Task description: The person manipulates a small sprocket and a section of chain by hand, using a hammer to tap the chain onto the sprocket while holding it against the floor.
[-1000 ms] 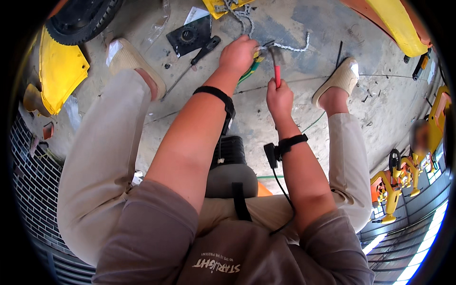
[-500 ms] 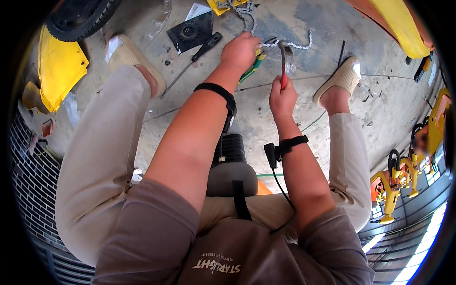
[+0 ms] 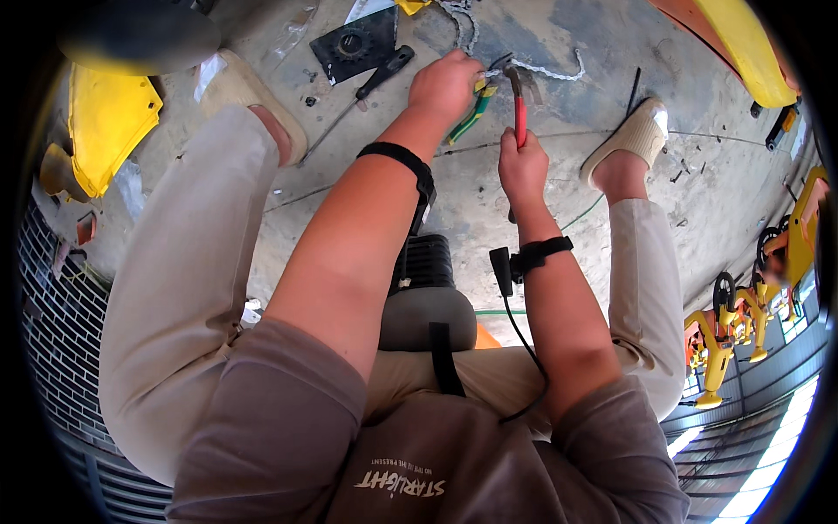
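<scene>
My left hand (image 3: 445, 87) is closed low over the concrete floor. A thin silver chain (image 3: 550, 72) runs from its fingertips to the right along the floor. My right hand (image 3: 523, 168) is wrapped round the red handle of a hammer (image 3: 521, 118). Its metal head is close to the chain, just right of my left fingertips. Pliers with green and yellow handles (image 3: 474, 113) lie beside my left hand, their jaws partly hidden near the chain.
A black-handled screwdriver (image 3: 384, 73) lies left of my hand, near a black sheet (image 3: 353, 45) with a toothed round part on it. Yellow panels (image 3: 109, 127) lie at the left. A dark round shape (image 3: 140, 33), blurred, is at upper left. A thin black rod (image 3: 633, 92) lies by my right foot.
The hammer head has moved left and up in the picture, nearer my left fingertips. My left hand stays at the chain, and more of the pliers shows. The wheel at upper left is now blurred.
</scene>
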The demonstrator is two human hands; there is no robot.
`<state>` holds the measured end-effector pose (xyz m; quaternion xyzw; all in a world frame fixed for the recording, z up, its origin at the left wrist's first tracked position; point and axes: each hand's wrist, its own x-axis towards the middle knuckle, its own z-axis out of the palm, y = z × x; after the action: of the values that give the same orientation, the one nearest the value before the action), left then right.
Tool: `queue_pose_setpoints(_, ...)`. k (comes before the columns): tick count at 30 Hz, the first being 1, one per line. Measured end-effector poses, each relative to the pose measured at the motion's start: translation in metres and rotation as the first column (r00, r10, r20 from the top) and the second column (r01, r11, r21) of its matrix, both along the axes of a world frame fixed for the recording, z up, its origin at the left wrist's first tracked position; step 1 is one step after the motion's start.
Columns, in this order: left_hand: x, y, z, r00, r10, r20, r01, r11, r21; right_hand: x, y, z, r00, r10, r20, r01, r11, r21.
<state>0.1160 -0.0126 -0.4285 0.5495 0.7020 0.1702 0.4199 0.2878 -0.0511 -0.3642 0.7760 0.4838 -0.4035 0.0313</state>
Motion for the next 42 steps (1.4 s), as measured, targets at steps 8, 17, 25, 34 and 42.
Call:
queue_pose_setpoints(8, -0.008, 0.007, 0.001, 0.994, -0.110, -0.027, 0.108, 0.993, -0.045, -0.002, -0.009, 0.004, 0.996, -0.053, -0.064, 0.058, 0.995, 0.079)
queue_pose_setpoints(17, -0.015, 0.014, 0.009, 0.981, -0.184, -0.066, 0.175, 0.977, -0.122, -0.005, -0.015, 0.005, 0.996, -0.068, -0.062, 0.072, 0.996, 0.056)
queue_pose_setpoints(25, -0.010, 0.016, 0.012, 0.960, -0.246, -0.132, 0.227, 0.964, -0.142, -0.004, -0.014, 0.004, 0.998, -0.034, -0.052, 0.039, 0.994, 0.105)
queue_pose_setpoints(34, 0.003, 0.013, 0.008, 0.954, -0.208, -0.214, 0.188, 0.976, -0.112, -0.005, -0.012, 0.004, 1.000, 0.021, 0.019, -0.021, 0.999, 0.029)
queue_pose_setpoints(42, 0.007, 0.018, 0.012, 0.954, -0.202, -0.220, 0.179, 0.976, -0.120, -0.010, -0.007, 0.002, 0.998, 0.049, 0.046, -0.051, 0.998, 0.048)
